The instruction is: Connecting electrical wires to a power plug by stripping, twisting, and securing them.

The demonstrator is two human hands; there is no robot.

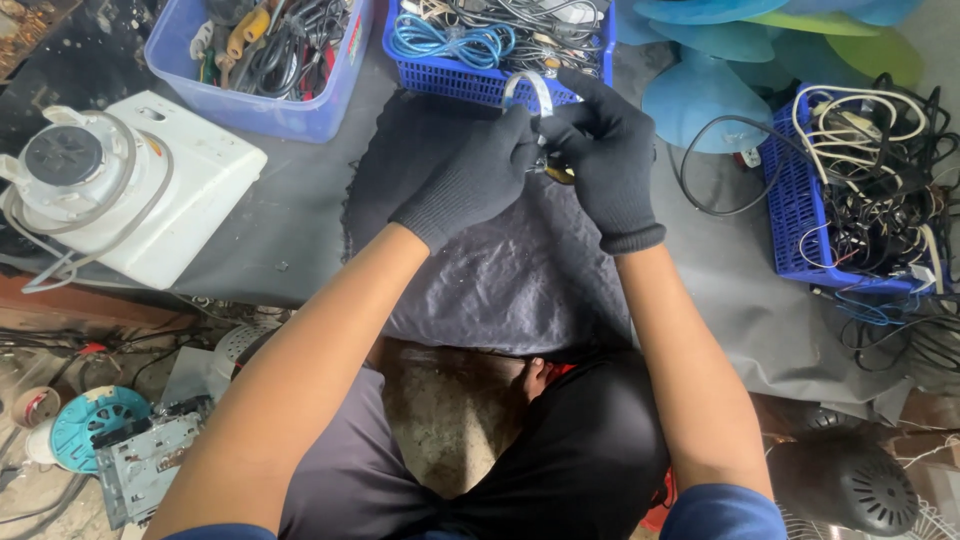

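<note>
I see a grey work table [300,210] with a dark cloth [500,270] spread at its middle, and both gloved hands meet above the cloth's far edge. At twelve o'clock from them sits a blue basket [470,80] of tangled cables; at ten o'clock a blue tub [290,110] of tools; at three o'clock a second blue basket [800,200] of wires; at nine o'clock a white appliance housing [170,190].

The left hand [475,180] and right hand [605,165] press close, fingertips touching. Between them is a curved metal strip [530,88], a clamp-like loop that rises toward twelve o'clock from the grip, arching left to right. Both hands are closed, pinching its lower ends. A small yellowish piece [558,175] shows under the right fingers; what it is I cannot tell. Neither hand is clearly nearer to the strip.
</note>
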